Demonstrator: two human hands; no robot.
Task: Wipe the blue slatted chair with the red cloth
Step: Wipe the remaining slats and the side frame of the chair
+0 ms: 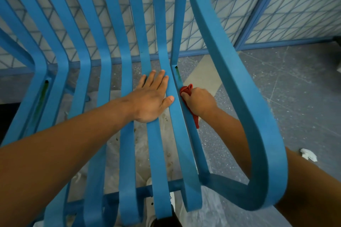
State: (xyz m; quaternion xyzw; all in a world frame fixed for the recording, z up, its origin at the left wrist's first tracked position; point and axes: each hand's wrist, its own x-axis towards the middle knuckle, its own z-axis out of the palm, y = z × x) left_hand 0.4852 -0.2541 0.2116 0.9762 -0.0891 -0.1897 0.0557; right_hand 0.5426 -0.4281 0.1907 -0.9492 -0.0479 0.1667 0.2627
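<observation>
I have the red cloth (186,91) bunched in my right hand (198,101), fingers curled round it, pressed against the outer edge of the rightmost seat slat (181,116) of the blue slatted chair (127,72), just below the bend where seat meets back. My right forearm passes through the loop of the armrest (258,116) to reach this point. My left hand (151,101) lies flat with fingers straight and spread across the neighbouring slats, holding nothing and bracing the chair. To do this stroke well, I judge that the cloth should be drawn along the slat edge toward the front in 1 continuous pass, with pressure kept on the narrow side face, not only the top. The loose tail of cloth hanging below the hand should be gathered so it does not snag in the gap. The slot (176,72) at the bend shows greenish staining and probably needs a separate dab. Count: 1 chair, 1 cloth, 2 hands; about 8 slats visible, though the left ones are cut off by the frame, so the total is uncertain; 1 white scrap (309,155) on the floor (295,88).
</observation>
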